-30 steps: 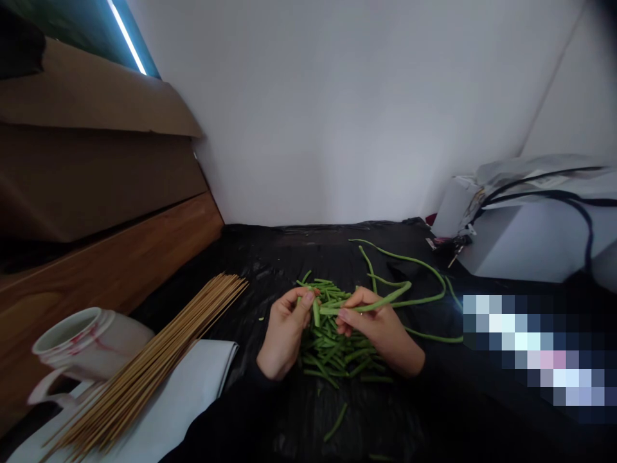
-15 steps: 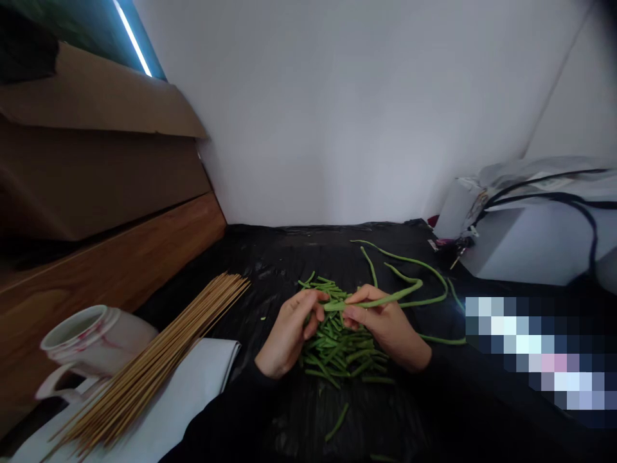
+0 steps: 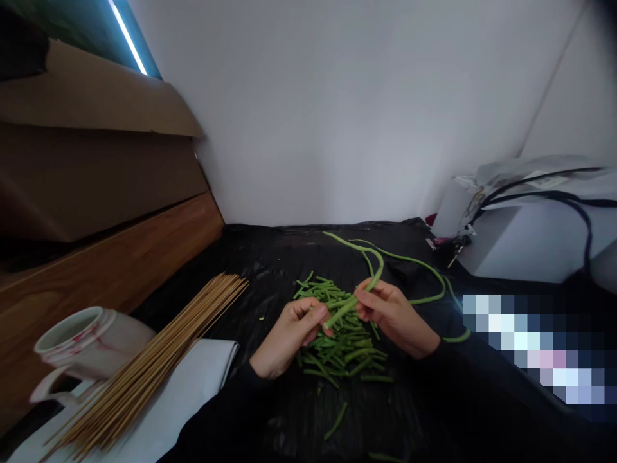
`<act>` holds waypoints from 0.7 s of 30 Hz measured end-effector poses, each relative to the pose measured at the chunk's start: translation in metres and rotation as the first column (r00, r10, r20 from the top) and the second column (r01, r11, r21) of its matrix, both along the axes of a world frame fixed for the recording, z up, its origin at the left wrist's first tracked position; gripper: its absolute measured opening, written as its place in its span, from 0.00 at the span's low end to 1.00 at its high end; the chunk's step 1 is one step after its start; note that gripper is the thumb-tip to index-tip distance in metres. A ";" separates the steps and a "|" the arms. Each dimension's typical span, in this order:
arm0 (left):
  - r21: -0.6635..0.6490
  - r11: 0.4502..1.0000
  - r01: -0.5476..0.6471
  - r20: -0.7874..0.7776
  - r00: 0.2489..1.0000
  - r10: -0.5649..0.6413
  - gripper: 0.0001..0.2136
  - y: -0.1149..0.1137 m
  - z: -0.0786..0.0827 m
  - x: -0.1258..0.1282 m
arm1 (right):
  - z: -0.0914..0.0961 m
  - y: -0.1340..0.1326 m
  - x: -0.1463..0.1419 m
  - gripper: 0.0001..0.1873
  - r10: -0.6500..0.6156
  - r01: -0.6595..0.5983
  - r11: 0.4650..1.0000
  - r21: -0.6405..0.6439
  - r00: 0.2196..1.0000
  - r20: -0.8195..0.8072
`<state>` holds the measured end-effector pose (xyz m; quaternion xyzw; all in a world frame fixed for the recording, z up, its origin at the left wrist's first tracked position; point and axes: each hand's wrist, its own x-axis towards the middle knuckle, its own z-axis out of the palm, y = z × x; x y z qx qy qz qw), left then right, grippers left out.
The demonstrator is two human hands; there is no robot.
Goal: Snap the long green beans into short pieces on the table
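Observation:
A long green bean (image 3: pixel 378 257) runs between my two hands, curving up and back toward the wall. My right hand (image 3: pixel 398 318) pinches it partway along its length. The fingers of my left hand (image 3: pixel 292 334) are closed at the bean's near end, with thumb and fingertips against it. Below both hands lies a pile of short cut bean pieces (image 3: pixel 344 354). One loose piece (image 3: pixel 336 421) lies nearer to me. More long beans (image 3: pixel 429 262) stretch across the black plastic sheet (image 3: pixel 270 257) beyond my right hand.
To the left, a bundle of thin wooden skewers (image 3: pixel 159 373) rests on folded white paper (image 3: pixel 207 366), beside a pale mug (image 3: pixel 103 337). A cardboard box (image 3: pixel 106 173) stands behind them. At the right is a white box-like object (image 3: pixel 525 238) with black cables (image 3: pixel 569 196). A white wall (image 3: pixel 328 128) closes the back.
The held bean has swung from pointing right to arching up and left. My right hand has moved slightly right, away from my left hand, and the bean's near end has dipped.

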<state>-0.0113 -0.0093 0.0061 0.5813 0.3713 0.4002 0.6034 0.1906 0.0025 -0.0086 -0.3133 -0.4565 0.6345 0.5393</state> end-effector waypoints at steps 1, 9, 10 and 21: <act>-0.013 1.000 0.029 -0.017 0.999 -0.029 0.19 0.000 -0.001 0.000 | 0.000 -0.001 -0.001 0.09 0.034 -0.035 0.999 0.013 0.999 0.021; -0.129 0.984 0.121 -0.087 0.987 -0.133 0.18 -0.001 -0.006 -0.002 | 0.000 -0.007 -0.006 0.08 0.151 -0.171 0.980 0.102 0.972 0.178; -0.125 0.985 0.119 -0.104 0.986 -0.133 0.18 -0.002 -0.005 -0.002 | 0.000 -0.006 -0.006 0.08 0.150 -0.172 0.979 0.106 0.970 0.192; 0.008 0.994 0.106 -0.193 0.976 -0.103 0.14 -0.001 0.000 -0.002 | 0.005 -0.009 -0.006 0.09 0.089 -0.132 0.981 0.142 0.956 0.279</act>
